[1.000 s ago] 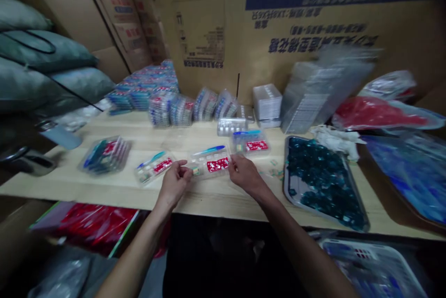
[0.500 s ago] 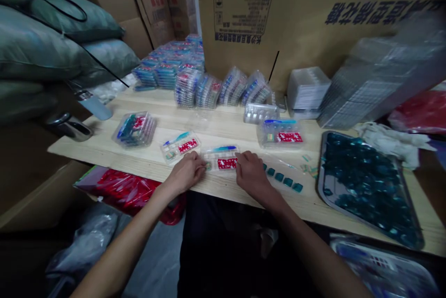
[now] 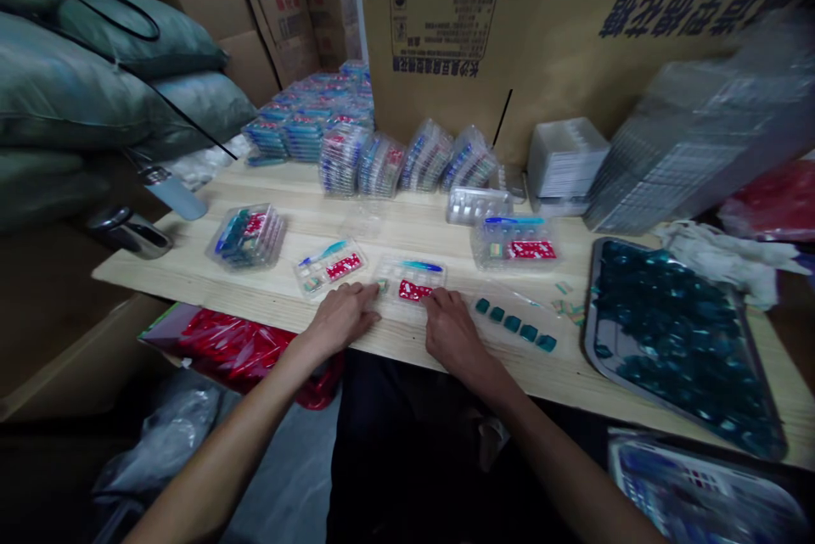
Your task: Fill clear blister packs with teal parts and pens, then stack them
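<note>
A clear plastic tray (image 3: 390,269) lies between my hands near the table's front edge. In it are a blue pen-like stick (image 3: 423,266), a red packet with white marks (image 3: 413,290) and a small pale green piece (image 3: 382,284). My left hand (image 3: 344,316) rests at the tray's left end, index finger stretched toward the small piece and thumb apart. The bent fingers of my right hand (image 3: 453,330) are closed at the right end of the red packet. A similar filled tray (image 3: 329,267) lies to the left. Right of my hand, teal blocks (image 3: 512,323) sit in a row on clear plastic.
A large tray of teal blocks (image 3: 681,349) stands at right beside small striped pieces (image 3: 566,306). Stacked filled trays (image 3: 247,235) lie at left, another stack (image 3: 515,243) at back right. Packed stacks (image 3: 382,164) and a big carton (image 3: 439,9) line the back.
Both hands have moved slightly off the tray's ends, and more of the tray shows. The red packet sits a little more tilted, with my right fingers lower at its end.
</note>
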`<move>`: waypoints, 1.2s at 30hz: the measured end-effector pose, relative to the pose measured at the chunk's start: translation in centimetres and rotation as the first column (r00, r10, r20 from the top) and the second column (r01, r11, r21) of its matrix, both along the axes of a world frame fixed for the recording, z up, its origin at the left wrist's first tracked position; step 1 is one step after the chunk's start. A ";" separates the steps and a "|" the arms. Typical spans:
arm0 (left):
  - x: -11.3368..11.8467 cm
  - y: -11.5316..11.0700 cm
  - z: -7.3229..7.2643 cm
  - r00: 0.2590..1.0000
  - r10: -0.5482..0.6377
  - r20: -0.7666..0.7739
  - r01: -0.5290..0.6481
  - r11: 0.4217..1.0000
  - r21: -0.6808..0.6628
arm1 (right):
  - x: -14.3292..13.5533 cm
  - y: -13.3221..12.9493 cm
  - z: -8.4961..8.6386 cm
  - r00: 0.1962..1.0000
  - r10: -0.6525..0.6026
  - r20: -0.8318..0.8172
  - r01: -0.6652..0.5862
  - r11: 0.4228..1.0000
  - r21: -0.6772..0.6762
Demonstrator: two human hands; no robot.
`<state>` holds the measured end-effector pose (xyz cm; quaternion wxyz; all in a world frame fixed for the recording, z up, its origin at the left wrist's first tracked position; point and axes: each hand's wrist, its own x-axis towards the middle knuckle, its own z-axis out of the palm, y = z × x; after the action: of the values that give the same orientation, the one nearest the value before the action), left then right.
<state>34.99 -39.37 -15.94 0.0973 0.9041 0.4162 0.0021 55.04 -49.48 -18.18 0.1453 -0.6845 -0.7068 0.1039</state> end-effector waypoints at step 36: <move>-0.9 4.7 0.9 0.930 0.050 0.364 0.074 0.945 -0.318 | 0.4 -0.3 -0.8 1.000 0.020 -0.020 -0.020 1.000 -0.001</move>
<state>34.07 -34.65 -14.99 0.3218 0.8615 0.3794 0.1016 55.42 -49.76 -18.95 0.1509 -0.6763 -0.7121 0.1128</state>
